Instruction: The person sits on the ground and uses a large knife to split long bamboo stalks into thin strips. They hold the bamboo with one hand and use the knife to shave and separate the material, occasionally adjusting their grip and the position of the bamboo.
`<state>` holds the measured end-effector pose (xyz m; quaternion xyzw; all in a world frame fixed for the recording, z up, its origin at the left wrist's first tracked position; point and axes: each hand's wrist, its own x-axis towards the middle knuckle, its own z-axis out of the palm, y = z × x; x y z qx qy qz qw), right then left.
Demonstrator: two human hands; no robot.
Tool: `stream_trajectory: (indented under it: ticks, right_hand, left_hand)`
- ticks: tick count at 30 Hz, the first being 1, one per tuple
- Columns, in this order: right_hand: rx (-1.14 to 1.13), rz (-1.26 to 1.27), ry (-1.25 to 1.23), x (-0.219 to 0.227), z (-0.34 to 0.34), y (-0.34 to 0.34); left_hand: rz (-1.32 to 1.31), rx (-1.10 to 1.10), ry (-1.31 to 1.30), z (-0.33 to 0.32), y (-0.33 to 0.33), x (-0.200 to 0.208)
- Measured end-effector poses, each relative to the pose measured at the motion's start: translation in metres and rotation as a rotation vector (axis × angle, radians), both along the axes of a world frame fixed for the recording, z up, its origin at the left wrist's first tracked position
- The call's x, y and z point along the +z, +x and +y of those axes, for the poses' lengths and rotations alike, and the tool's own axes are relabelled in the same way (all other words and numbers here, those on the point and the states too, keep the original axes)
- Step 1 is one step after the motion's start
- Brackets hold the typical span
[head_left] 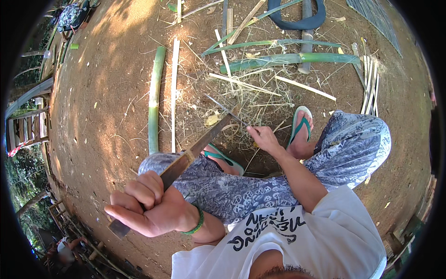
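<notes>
My left hand (pixel 151 202) is wrapped round the near part of a long, dark brown bamboo slat (pixel 206 138), which has a node partway along. The slat slants up and to the right, and its near end sticks out below my fist. In my closed right hand (pixel 265 139) is a knife (pixel 226 109) with a thin blade pointing away and to the left; the handle is mostly hidden by my fingers. The blade crosses the slat's far end, though whether they touch I cannot tell. Beneath them, shavings (pixel 260 95) litter the ground between my sandalled feet.
Left of the shavings lie a green bamboo pole (pixel 156 100) and a pale strip (pixel 175 95). Farther off are a thicker green bamboo length (pixel 283 60) and a dark ring (pixel 297 22). A bundle of pale strips (pixel 370 86) rests at right, below a slatted panel (pixel 376 21).
</notes>
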<state>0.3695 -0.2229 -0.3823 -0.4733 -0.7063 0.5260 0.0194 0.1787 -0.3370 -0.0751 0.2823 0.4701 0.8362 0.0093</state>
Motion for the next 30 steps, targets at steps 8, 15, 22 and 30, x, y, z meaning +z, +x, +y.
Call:
stream_trajectory:
  ticks: [8,15,22,30]
  right_hand:
    - [-0.120,-0.044,0.059,-0.021,-0.007,-0.001]
    - [-0.282,-0.032,-0.049,-0.050,-0.019,-0.002]
    - [-0.375,-0.015,-0.198,-0.028,-0.030,-0.013]
    - [-0.357,-0.226,-0.252,-0.031,-0.031,-0.012]
  left_hand:
    - [-0.065,-0.036,-0.012,0.015,-0.009,0.011]
    - [-0.128,0.278,-0.037,0.068,-0.007,0.025]
    - [-0.237,0.443,-0.108,0.086,0.001,0.037]
    - [-0.248,0.463,-0.117,0.092,0.012,0.045]
